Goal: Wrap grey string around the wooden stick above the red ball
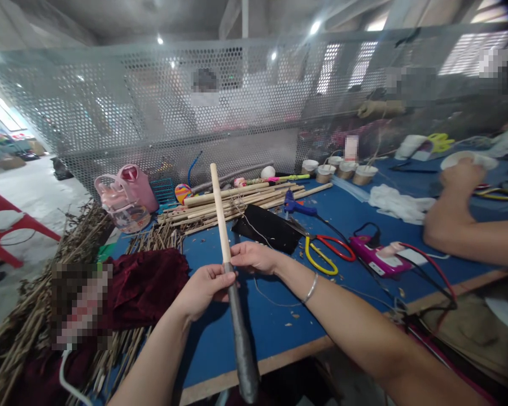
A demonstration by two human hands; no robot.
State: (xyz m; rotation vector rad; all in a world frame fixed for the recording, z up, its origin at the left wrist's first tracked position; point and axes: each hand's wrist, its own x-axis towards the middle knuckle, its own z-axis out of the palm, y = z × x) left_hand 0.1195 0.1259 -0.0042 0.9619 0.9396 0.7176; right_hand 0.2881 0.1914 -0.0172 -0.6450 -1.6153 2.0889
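A stick (235,304), pale wood at its upper part and dark grey along its lower part, is held aslant just left of the black sheet (260,225) that lies on the blue counter (275,332). The grey part is gripped by the left hand (214,285), its thumb laid across the top; by the right hand (254,256), just in front of the black sheet, the stick is pinched near the line where pale meets grey. Behind the sheet, loose pale sticks (245,206) are piled. To its right, scissors (311,239) and a blue glue gun (298,206) are placed near it, with a pink power strip (379,256) set farther right. A maroon cloth (146,287) is heaped to the sheet's left, well apart.
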